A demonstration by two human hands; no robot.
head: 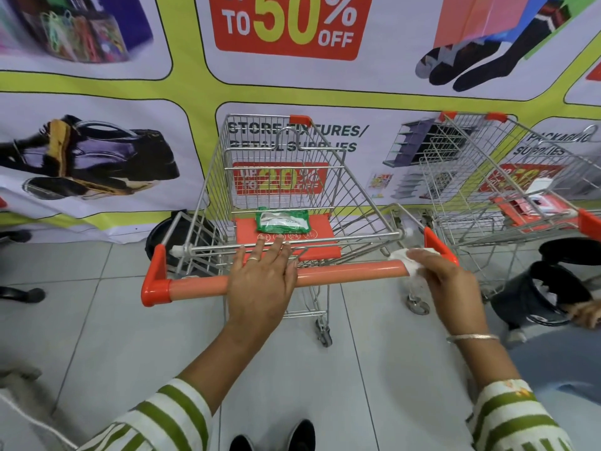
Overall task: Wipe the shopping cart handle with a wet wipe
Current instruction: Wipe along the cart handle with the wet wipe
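A wire shopping cart (211,190) stands in front of me with an orange handle (351,271) running left to right. My left hand (261,281) lies flat on the middle of the handle, fingers spread and stretched forward. My right hand (445,281) presses a white wet wipe (411,263) against the handle's right end, by the red corner piece. A green pack of wipes (282,220) rests on the cart's orange child-seat flap (322,252).
A second wire cart (507,177) stands close on the right, with red and white items in it. Another person's hand (585,315) and a dark bucket-like thing (536,297) are at the right edge. A banner wall (97,92) rises just behind the carts. Grey tiled floor lies below.
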